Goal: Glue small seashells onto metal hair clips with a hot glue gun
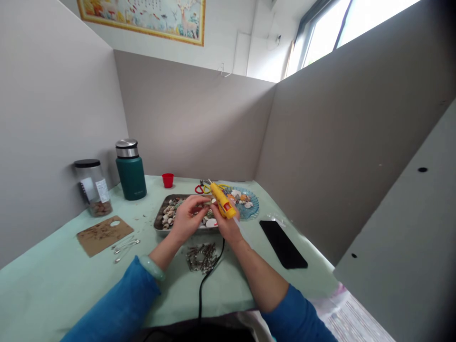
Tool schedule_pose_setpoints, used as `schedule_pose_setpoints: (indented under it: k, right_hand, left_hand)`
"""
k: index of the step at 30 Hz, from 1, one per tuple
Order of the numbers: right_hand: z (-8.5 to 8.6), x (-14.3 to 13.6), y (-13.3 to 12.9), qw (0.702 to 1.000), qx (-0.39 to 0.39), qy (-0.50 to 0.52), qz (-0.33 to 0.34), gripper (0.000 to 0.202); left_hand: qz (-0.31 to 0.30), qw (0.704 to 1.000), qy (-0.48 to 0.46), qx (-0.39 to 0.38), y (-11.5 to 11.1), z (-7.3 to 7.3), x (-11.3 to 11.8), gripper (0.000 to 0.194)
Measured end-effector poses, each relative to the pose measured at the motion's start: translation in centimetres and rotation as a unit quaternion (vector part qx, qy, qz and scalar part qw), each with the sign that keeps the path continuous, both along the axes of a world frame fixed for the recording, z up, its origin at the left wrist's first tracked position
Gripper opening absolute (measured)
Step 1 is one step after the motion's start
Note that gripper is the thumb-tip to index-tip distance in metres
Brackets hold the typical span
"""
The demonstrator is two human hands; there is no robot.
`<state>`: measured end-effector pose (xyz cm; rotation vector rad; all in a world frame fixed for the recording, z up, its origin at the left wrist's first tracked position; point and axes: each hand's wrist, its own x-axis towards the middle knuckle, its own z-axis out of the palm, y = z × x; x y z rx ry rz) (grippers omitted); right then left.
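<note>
"One yellow glue gun [223, 201] catches my eye. Where is it?"

"In the right grip [228, 228], which is closed on it, by the right end of the metal tray [167, 233]."

"Which way does it point?"

"Its nozzle aims at the far edge of the tabletop [171, 297], slanting left. The long axis runs from there back toward the near right corner."

"And against the grip?"

"The body shows above the hand, with the nozzle reaching past the fingertips and the rear end near the wrist side. The handle is hidden, so I can't tell how the fingers wrap it."

"The other hand?"

"The left grip [187, 217] pinches a small pale piece [208, 203] at its fingertips, just left of the gun. The right fingertips are close by; whether they touch it, I can't tell."

"What's around them?"

"Shells [170, 211] fill the tray's left end. A heap of metal pins [201, 259] lies between tray and near edge, beside a black cord [201, 289]. A blue plate [253, 213] stands off the tray's right end."
</note>
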<state>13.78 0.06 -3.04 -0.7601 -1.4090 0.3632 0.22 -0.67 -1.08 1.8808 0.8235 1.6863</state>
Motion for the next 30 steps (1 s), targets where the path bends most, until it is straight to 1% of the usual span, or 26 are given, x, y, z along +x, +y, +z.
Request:
schedule_pose_setpoints:
  k: [4, 9, 12, 17, 21, 26, 30]
  right_hand:
    - [0.14, 0.03, -0.18, 1.000, 0.015, -0.005, -0.006, 0.016]
    - [0.19, 0.08, -0.27, 1.000, 0.026, -0.009, -0.003, 0.015]
    - [0.31, 0.14, -0.45, 0.999, 0.031, -0.021, -0.001, 0.015]
    - [0.56, 0.18, -0.69, 0.999, 0.041, -0.025, -0.005, 0.014]
    - [0.67, 0.28, -0.71, 0.998, 0.050, -0.035, -0.010, 0.012]
    - [0.51, 0.38, -0.55, 0.998, 0.053, -0.044, -0.003, 0.012]
    - [0.46, 0.35, -0.47, 0.998, 0.050, -0.046, -0.013, 0.012]
  left_hand:
    - [0.010, 1.000, -0.010, -0.015, -0.68, 0.45, 0.06, 0.019]
    - [0.022, 1.000, -0.010, -0.004, -1.07, 0.68, 0.07, 0.019]
    - [0.021, 1.000, -0.017, -0.012, -1.15, 0.73, 0.06, 0.019]
    - [0.020, 1.000, -0.018, 0.000, -1.07, 0.74, 0.07, 0.019]
    - [0.010, 0.999, -0.047, -0.001, -0.84, 0.66, 0.10, 0.018]
    - [-0.014, 0.992, -0.107, -0.066, -0.52, 0.59, 0.16, 0.023]
    - [-0.069, 0.976, -0.138, -0.151, -0.50, 0.65, 0.28, 0.032]
